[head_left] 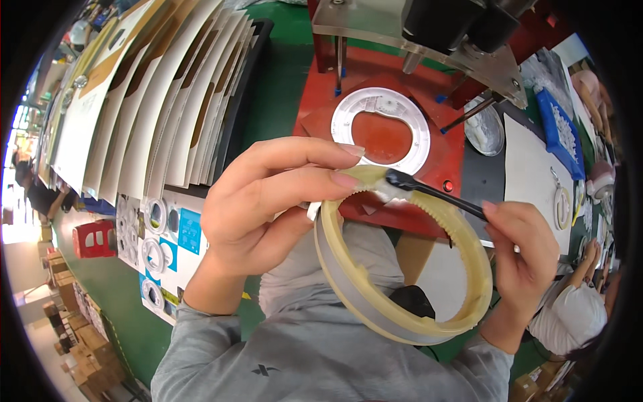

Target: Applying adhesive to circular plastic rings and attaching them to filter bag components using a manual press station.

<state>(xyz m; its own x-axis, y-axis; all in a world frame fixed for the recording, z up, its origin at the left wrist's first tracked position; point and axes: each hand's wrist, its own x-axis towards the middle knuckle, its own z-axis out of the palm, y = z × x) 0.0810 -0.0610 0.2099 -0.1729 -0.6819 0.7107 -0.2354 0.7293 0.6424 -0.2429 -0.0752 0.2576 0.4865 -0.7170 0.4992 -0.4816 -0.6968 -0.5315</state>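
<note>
A pale yellow ring (355,289) with a toothed inner edge and a grey band round its outside is held up before my chest. My left hand (251,201) is closed on its upper left part, thumb below and fingers on top. A slim black stick-like piece (442,194) slants across the ring's upper right, its thicker end against the rim. My right hand (522,244) pinches the other end of this piece. Beneath the black end some whitish, glossy material shows; what it is I cannot tell. Behind the ring, a white ring-shaped plate (418,130) lies on a red base (321,84).
Above the red base stands a press-like machine with a clear plate (368,20). Upright cardboard dividers (140,127) fill a black tray at left. A blue bin (559,130) of small white parts and a round dish (485,130) lie right. A red stool (95,240) stands far left.
</note>
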